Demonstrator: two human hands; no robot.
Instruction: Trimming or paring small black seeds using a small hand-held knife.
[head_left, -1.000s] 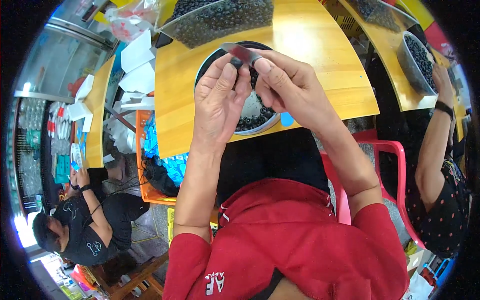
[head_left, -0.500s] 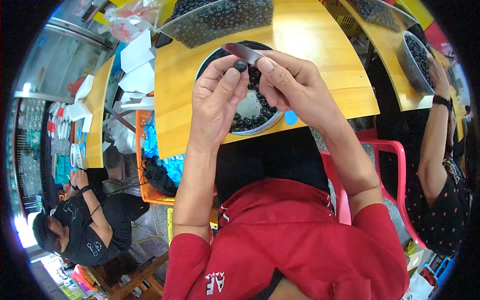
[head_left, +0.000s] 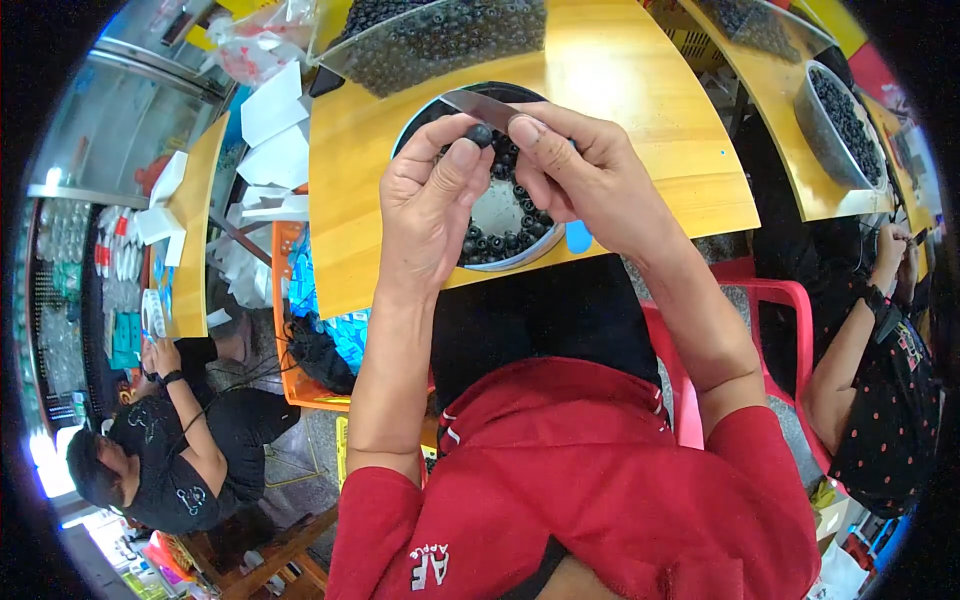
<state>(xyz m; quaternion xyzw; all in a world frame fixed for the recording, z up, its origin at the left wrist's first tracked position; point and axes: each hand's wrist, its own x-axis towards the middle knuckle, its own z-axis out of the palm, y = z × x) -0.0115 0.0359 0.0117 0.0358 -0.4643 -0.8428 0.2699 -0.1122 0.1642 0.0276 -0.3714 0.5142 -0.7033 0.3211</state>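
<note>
Left hand [head_left: 432, 205] pinched a small dark berry [head_left: 480, 133] between thumb and fingertip, held above the far rim of the bowl [head_left: 520, 262]. Right hand [head_left: 590, 175] closed around a knife [head_left: 480, 106], blade pointing far-left, lying just beside the berry and close to the left thumb.

Risks, judged from this:
- Blade slip into left thumb or fingertip: berry small and round, edge almost touching skin, little margin.
- Berry squirting out of the pinch: smooth round shape, light grip; would probably drop into the bowl, possibly roll off the near table edge.
- Bowl sat at the near edge of the table [head_left: 640, 110], slightly overhanging by the look of it; wrist nudge could tip it into the lap.

Around:
- Bowl half full of dark berries, bare metal bottom visible in the middle.
- Clear bin [head_left: 440, 40] of the same berries on the far side of the table, well apart from the hands.
- Second bowl [head_left: 840, 125] of berries on the right-hand table, beside another person's arm [head_left: 850, 350].
- Red chair [head_left: 770, 300] near right, orange crate [head_left: 300, 330] near left under the table, white boxes [head_left: 270, 130] far left.
- Another person in black [head_left: 170, 450] seated low at left.

Nothing between hands and bowl; own fingers partly hid the cut point, so exact blade contact could not be told.
</note>
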